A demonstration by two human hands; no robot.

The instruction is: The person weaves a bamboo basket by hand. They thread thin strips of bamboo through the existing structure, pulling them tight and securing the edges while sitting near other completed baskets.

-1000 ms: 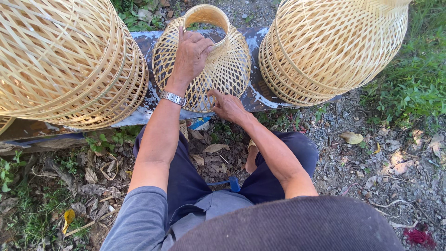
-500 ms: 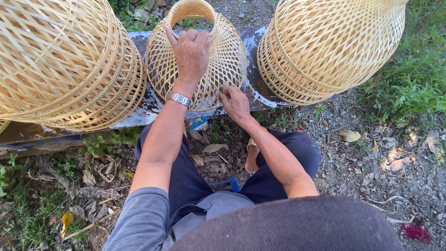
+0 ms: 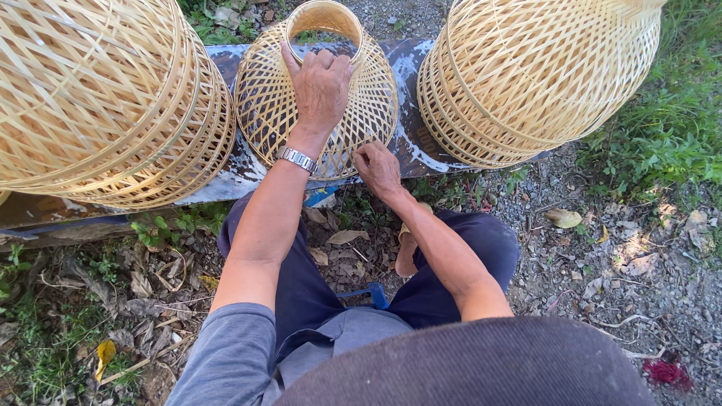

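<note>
We see the left hand [image 3: 322, 89] laid flat over the top of the small woven basket [image 3: 263, 98], fingers spread and pressing near its round neck, not clenched. The right hand [image 3: 378, 168] pinches the basket's lower rim between fingertips. The basket lies on its side on a dark board [image 3: 410, 139], between two larger baskets, one at left [image 3: 98, 98], one at right [image 3: 534, 75]. A wristwatch [image 3: 297, 159] sits on the left wrist.

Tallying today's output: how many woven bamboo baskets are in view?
3: a large basket at left, a small basket in the middle under the left hand, and another large one at right. Others may lie outside the frame.
</note>
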